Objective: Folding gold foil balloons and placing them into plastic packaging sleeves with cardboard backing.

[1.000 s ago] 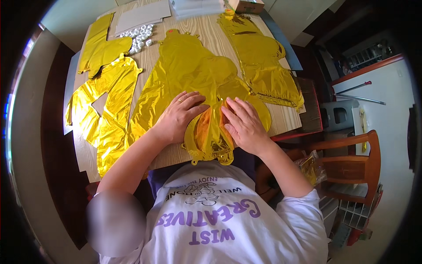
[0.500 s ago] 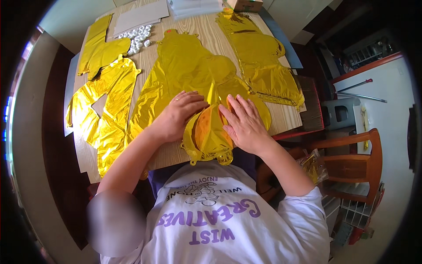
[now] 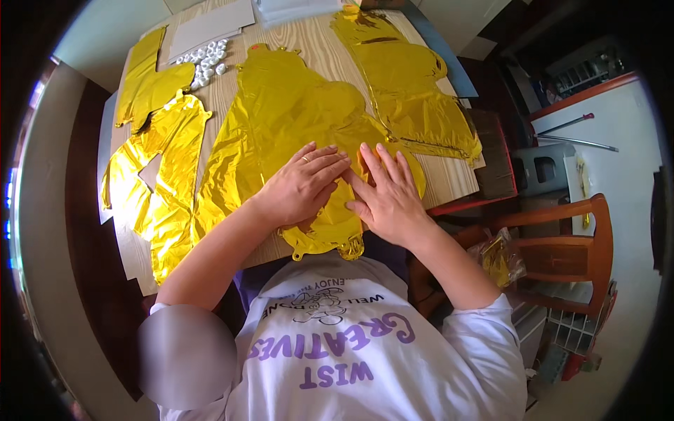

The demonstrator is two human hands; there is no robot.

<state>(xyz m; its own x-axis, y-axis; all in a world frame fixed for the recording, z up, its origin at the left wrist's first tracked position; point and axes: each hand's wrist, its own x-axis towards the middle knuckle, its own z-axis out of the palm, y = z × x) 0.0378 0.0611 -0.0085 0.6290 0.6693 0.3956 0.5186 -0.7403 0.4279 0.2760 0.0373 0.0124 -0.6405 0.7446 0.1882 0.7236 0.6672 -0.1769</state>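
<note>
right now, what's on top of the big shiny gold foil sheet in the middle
The bare left hand and bare right hand, on its near part. What the shiny gold foil sheet looks like beneath them is hidden.

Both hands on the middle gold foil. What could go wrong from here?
The ring on the left hand might snag the middle foil, which looks thin and creased.
The foil's lower end sits at the near edge of the table, so it might slip off.
Another foil lies close on its left; a tug might disturb it.
</note>
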